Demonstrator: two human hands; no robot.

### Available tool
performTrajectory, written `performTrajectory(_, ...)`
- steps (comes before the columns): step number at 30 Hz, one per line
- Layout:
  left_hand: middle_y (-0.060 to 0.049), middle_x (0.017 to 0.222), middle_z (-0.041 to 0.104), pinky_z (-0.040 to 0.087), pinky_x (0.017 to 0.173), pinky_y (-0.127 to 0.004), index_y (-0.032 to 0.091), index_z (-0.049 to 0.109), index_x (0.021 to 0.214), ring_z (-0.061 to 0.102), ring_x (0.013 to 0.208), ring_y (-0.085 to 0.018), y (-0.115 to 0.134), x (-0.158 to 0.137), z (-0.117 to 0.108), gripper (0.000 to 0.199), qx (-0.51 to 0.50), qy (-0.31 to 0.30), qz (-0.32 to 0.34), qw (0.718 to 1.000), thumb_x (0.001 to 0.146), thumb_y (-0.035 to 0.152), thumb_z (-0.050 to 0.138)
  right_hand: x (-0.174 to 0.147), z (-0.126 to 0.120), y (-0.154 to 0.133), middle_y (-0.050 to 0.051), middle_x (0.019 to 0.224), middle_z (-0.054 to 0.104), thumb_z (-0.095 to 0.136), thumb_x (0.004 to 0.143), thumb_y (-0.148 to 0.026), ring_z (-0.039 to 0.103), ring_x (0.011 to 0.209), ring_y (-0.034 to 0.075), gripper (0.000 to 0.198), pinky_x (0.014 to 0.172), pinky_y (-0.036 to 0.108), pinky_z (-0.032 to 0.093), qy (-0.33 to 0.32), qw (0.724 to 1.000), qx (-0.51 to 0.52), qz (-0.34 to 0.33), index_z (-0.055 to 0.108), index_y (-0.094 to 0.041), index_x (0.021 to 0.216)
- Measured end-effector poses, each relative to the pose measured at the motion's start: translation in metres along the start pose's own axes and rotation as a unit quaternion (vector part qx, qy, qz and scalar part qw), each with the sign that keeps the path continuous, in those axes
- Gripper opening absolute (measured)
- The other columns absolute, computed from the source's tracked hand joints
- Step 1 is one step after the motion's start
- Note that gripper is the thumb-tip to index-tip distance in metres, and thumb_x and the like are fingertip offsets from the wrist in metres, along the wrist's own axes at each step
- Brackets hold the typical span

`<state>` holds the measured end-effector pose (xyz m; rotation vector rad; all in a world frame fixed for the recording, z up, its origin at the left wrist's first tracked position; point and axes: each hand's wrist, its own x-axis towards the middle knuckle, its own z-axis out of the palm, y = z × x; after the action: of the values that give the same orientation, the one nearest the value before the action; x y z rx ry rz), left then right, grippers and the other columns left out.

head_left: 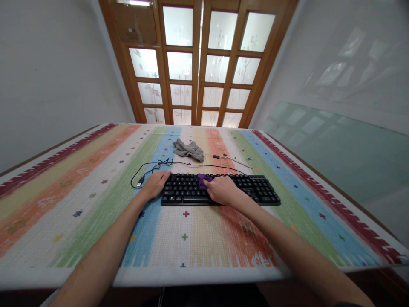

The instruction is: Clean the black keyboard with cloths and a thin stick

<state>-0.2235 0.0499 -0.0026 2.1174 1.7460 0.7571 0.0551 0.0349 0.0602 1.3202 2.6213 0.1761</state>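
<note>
A black keyboard (255, 187) lies across the middle of the striped tablecloth (96, 204). My left hand (156, 184) rests flat against the keyboard's left end, fingers closed on its corner. My right hand (223, 190) presses a purple lump of cleaning putty (202, 180) onto the keys near the keyboard's middle. Most of the putty is hidden under my fingers. The keyboard's black cable (150, 168) loops to the left and ends in a USB plug (139, 184).
A crumpled grey cloth (188, 149) lies beyond the keyboard. To its right a thin stick-like tool (236, 161) rests on the tablecloth. Wooden doors with frosted panes (198, 64) stand behind the table. A glass sheet (345, 149) leans at the right wall.
</note>
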Motion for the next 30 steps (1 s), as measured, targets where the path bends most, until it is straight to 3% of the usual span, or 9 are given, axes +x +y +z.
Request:
performTrajectory(17, -0.008, 0.097, 0.073, 0.048, 0.093, -0.039, 0.022, 0.067, 0.094, 0.066, 0.097, -0.026, 0.000, 0.000, 0.001, 0.059, 0.002, 0.006, 0.000, 1.000, 0.096, 0.056, 0.019, 0.012, 0.004, 0.040, 0.009, 0.108, 0.076, 0.043, 0.092, -0.022, 0.070, 0.094, 0.024, 0.051, 0.079, 0.033, 0.048, 0.000, 0.999, 0.027, -0.045, 0.060, -0.035, 0.139)
performTrajectory(30, -0.009, 0.098, 0.073, 0.048, 0.093, -0.041, 0.022, 0.066, 0.092, 0.065, 0.098, -0.027, 0.002, 0.000, -0.001, 0.056, 0.003, 0.002, 0.001, 1.000, 0.096, 0.054, 0.020, 0.003, -0.001, 0.060, 0.010, 0.104, 0.077, 0.045, 0.089, -0.020, 0.071, 0.096, 0.025, 0.050, 0.075, 0.032, 0.048, -0.035, 0.998, 0.000, -0.045, 0.066, -0.034, 0.132)
